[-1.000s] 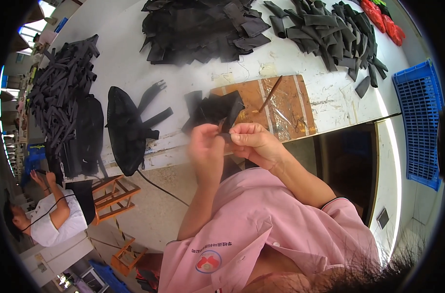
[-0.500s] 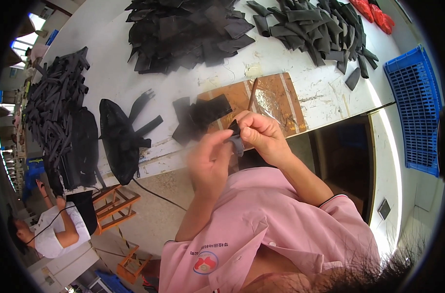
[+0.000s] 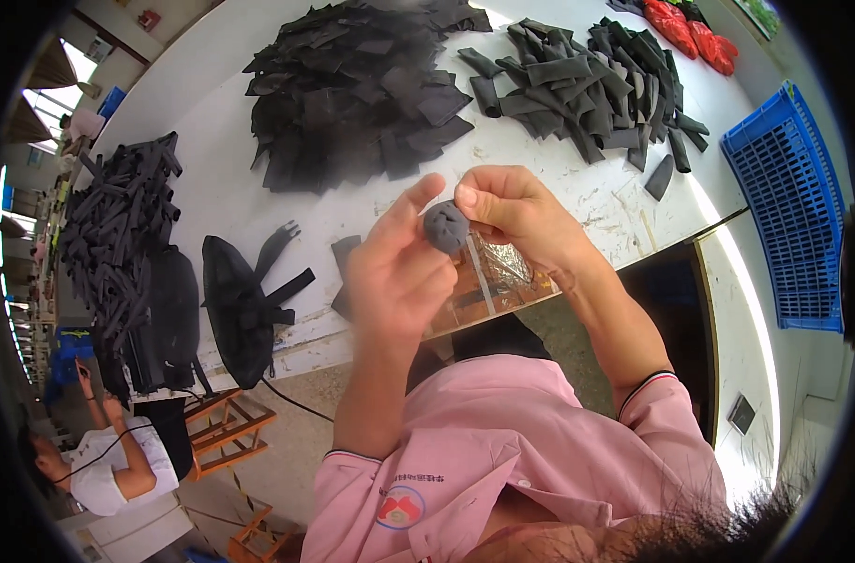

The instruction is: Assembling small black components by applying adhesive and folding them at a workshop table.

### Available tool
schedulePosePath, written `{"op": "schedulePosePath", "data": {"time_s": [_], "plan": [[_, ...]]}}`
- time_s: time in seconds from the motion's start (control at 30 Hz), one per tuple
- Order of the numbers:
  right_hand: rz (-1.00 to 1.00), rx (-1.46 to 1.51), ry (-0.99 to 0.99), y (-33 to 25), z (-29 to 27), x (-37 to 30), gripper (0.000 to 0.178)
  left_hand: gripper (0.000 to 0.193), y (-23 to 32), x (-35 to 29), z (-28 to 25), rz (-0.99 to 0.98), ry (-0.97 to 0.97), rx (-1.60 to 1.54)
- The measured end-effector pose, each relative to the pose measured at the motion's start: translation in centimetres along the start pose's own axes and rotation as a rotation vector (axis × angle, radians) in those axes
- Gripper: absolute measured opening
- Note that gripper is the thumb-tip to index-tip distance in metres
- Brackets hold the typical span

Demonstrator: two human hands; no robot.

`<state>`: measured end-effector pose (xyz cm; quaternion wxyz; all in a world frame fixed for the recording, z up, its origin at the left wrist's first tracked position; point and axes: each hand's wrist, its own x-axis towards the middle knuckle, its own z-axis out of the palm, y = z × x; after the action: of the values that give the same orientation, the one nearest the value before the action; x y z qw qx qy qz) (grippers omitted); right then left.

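Observation:
A small dark grey fabric piece (image 3: 445,228), bunched into a rounded lump, is between my two hands above the table's near edge. My right hand (image 3: 516,208) pinches its upper right side between thumb and forefinger. My left hand (image 3: 401,272) bears against it from the left, forefinger raised and other fingers curled; its thumb is hidden, perhaps behind or inside the fabric. Below the hands lies a brown board (image 3: 502,267) with clear tape on it. Flat black fabric pieces (image 3: 345,267) beside it are mostly covered by my left hand.
Black fabric pieces (image 3: 352,94) are heaped at the back, with grey folded pieces (image 3: 577,84) to their right. Narrow strips (image 3: 118,225) and a black pouch-like item (image 3: 235,310) lie left. A blue crate (image 3: 788,216) stands right; a person (image 3: 122,450) sits far left.
Both hands have risen away from me with the grey fabric piece, which now shows as a rounded lump. My left forefinger has lifted off it. The view has shifted slightly.

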<state>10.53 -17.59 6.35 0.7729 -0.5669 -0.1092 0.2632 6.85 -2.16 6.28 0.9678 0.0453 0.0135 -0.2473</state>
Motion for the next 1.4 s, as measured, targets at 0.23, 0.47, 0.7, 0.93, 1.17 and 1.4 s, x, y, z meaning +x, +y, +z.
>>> {"op": "schedulePosePath", "data": {"time_s": [0.23, 0.47, 0.7, 0.93, 1.17, 1.4], "plan": [[0.089, 0.233, -0.026, 6.1, -2.2, 1.6, 0.03, 0.023, 0.1, 0.4, -6.7, 0.045, 0.193, 0.111], [0.068, 0.172, -0.107, 6.5, -3.0, 1.3, 0.029, 0.024, -1.8, -0.2, -6.6, 0.319, 0.377, 0.859], [-0.151, -0.284, 0.171, 4.7, -2.2, 0.3, 0.031, 0.021, -0.9, 0.5, -3.4, 0.848, 0.033, 1.673], [-0.68, -1.364, 0.092, 2.2, -1.1, -0.4, 0.025, 0.01, -0.8, -0.4, -5.2, 0.72, 0.445, 1.262], [-0.598, -1.189, 0.124, 5.1, -2.1, -0.4, 0.026, 0.011, -1.7, 1.4, -3.7, 0.506, 0.124, 1.025], [-0.644, -0.897, 0.145, 8.9, -2.5, 0.2, 0.021, 0.01, -1.8, 2.1, -3.2, 0.496, 0.217, 1.576]]}}
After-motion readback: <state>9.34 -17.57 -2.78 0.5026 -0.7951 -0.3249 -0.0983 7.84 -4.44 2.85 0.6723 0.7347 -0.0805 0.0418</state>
